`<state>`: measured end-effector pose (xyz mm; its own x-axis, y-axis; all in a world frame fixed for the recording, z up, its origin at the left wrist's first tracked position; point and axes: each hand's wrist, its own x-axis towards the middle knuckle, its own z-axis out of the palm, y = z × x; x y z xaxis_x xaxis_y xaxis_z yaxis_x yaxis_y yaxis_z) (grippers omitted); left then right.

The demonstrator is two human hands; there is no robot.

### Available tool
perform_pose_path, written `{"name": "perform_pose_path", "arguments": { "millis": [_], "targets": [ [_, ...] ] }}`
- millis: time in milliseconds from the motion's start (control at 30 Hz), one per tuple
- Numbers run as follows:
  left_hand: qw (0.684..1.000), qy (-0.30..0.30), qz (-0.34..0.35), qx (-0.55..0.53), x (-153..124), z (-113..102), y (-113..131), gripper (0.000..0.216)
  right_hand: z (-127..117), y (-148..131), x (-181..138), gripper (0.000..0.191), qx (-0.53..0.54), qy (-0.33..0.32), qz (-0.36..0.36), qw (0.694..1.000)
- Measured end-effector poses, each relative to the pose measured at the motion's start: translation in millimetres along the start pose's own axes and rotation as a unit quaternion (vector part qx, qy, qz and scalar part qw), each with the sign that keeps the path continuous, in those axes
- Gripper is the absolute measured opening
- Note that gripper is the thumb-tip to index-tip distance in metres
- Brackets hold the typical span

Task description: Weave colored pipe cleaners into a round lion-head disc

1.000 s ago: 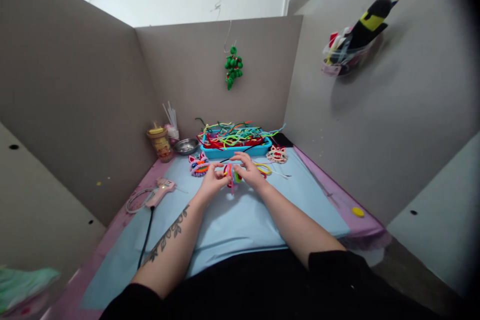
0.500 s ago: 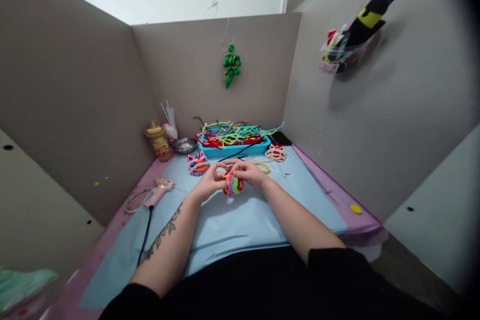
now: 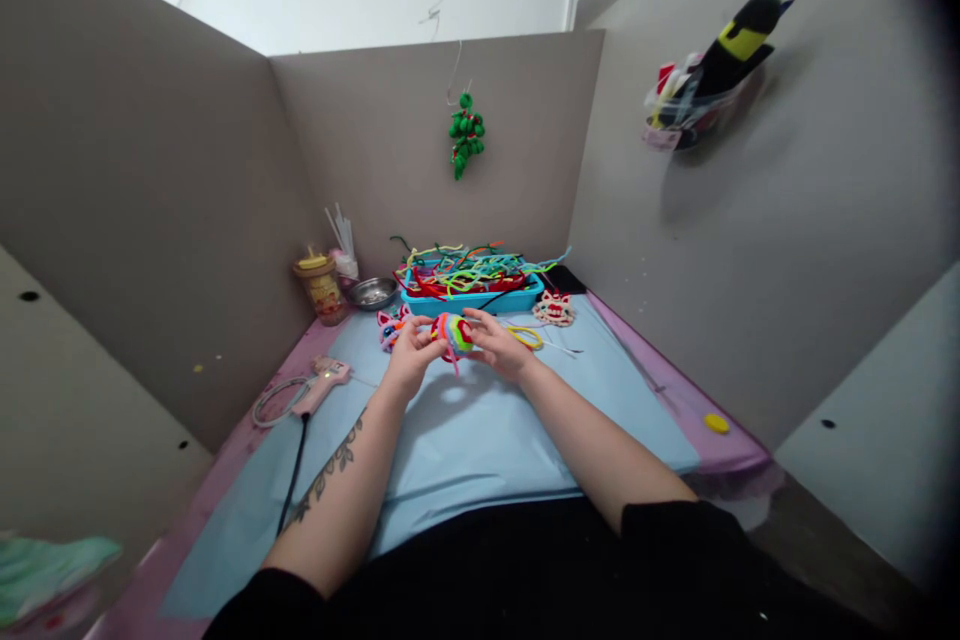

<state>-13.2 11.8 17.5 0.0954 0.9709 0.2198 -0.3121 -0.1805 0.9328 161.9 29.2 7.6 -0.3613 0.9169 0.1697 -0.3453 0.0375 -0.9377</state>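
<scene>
Both of my hands hold a small multicoloured pipe-cleaner figure (image 3: pixel 453 334) above the light blue mat (image 3: pixel 480 440). My left hand (image 3: pixel 409 357) grips its left side with curled fingers. My right hand (image 3: pixel 498 344) pinches its right side. A pink strand hangs down from the figure. Behind my hands stands a blue tray (image 3: pixel 472 295) heaped with coloured pipe cleaners. A pink and purple finished figure (image 3: pixel 388 324) lies partly hidden behind my left hand. A white and red finished figure (image 3: pixel 555 308) lies to the right of the tray.
A pink glue gun (image 3: pixel 322 378) with a black cord lies at the left. A metal bowl (image 3: pixel 373 293), a yellow-lidded cup (image 3: pixel 321 286) and white sticks stand at the back left. Grey partitions wall the desk. A green ornament (image 3: pixel 466 134) hangs on the back wall.
My hands lifted the figure and turned it, bringing it slightly further away from me. The pink and purple finished figure is now partly covered by my left hand.
</scene>
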Motion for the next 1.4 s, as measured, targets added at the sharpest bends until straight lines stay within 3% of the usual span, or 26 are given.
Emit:
{"name": "perform_pose_path", "arguments": {
  "millis": [167, 400, 700, 800, 900, 967, 1067, 1400],
  "targets": [
    [0.996, 0.071, 0.009, -0.044, 0, 6, -1, 0.063, 19, 14, 2, 0.058, 0.07, 0.02, 0.02, 0.997],
    [0.999, 0.015, -0.022, -0.041, -3, 8, -2, 0.082, 23, 12, 2, 0.051, 0.116, 0.059, 0.038, 0.991],
    [0.994, 0.039, -0.074, -0.066, 1, 4, -8, 0.045, 20, 16, 7, 0.052, 0.094, 0.082, 0.011, 0.992],
    [0.993, 0.072, -0.042, -0.087, 5, 2, -12, 0.046, 15, 21, 11, 0.051, 0.024, 0.142, -0.011, 0.99],
    [0.987, 0.123, -0.011, -0.101, 9, 0, -13, 0.048, 12, 23, 10, 0.039, -0.137, 0.234, -0.122, 0.955],
    [0.982, 0.152, 0.0, -0.108, 10, 0, -13, 0.049, 11, 22, 8, 0.027, -0.242, 0.219, -0.19, 0.926],
    [0.98, 0.165, 0.008, -0.114, 11, 0, -13, 0.049, 14, 20, 4, 0.017, -0.333, 0.159, -0.223, 0.902],
    [0.983, 0.151, -0.007, -0.106, 8, 2, -16, 0.036, 16, 20, 2, 0.009, -0.421, 0.152, -0.235, 0.863]
  ]
}}
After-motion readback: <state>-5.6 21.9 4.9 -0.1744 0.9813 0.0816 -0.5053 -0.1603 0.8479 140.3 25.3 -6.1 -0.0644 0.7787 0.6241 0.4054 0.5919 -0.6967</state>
